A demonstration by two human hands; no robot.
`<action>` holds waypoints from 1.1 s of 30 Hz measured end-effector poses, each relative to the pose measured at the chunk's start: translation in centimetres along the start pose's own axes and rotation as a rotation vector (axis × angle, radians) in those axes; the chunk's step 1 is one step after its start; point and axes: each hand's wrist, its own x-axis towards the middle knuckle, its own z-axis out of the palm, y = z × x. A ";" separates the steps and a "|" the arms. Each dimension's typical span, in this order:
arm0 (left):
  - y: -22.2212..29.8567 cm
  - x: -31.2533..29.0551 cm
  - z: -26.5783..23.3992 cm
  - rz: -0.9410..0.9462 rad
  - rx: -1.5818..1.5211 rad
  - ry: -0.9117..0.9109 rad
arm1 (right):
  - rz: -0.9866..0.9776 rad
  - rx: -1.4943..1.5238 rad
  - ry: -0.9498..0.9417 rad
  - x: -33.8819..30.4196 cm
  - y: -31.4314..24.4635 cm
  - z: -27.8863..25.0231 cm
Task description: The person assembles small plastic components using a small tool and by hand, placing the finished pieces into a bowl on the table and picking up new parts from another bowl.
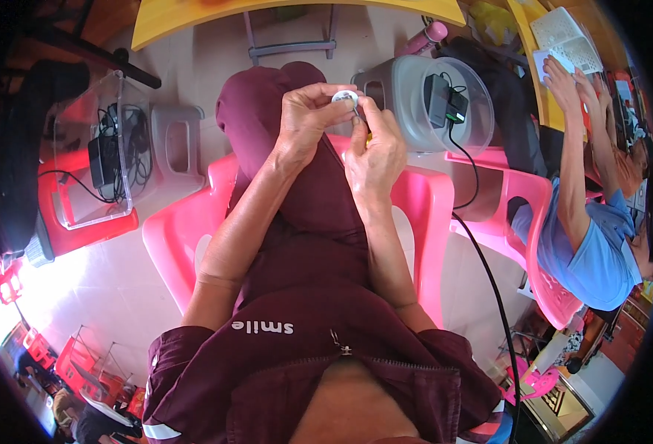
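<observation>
Above my lap, my left hand [304,117] pinches a small round white disc [345,95] between thumb and fingers. Dark marks show on the disc's face, too small to make out. Close against its right side, my right hand [375,152] is closed in a pinch, index finger and thumb near the disc's edge. Something thin and greyish shows between those fingertips; its kind cannot be told. A bit of yellow peeks out beside the right hand, mostly hidden.
A yellow table [297,13] edge curves ahead. On the right, a clear round tub [478,96] holds black power adapters [445,103]; a black cable [495,274] runs down beside my pink chair [430,200]. Left stands a clear bin [71,148] with cables. A person in blue [593,251] sits right.
</observation>
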 end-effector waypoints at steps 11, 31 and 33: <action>0.6 0.6 -0.9 -0.203 -0.192 -0.208 | 0.038 -0.048 -0.178 1.4 0.6 -2.7; 0.4 0.5 -0.6 -0.191 -0.159 -0.157 | 0.052 -0.099 -0.266 2.4 0.5 -3.0; 0.3 0.5 -0.7 -0.192 -0.161 -0.153 | 0.052 -0.093 -0.271 2.4 0.6 -3.1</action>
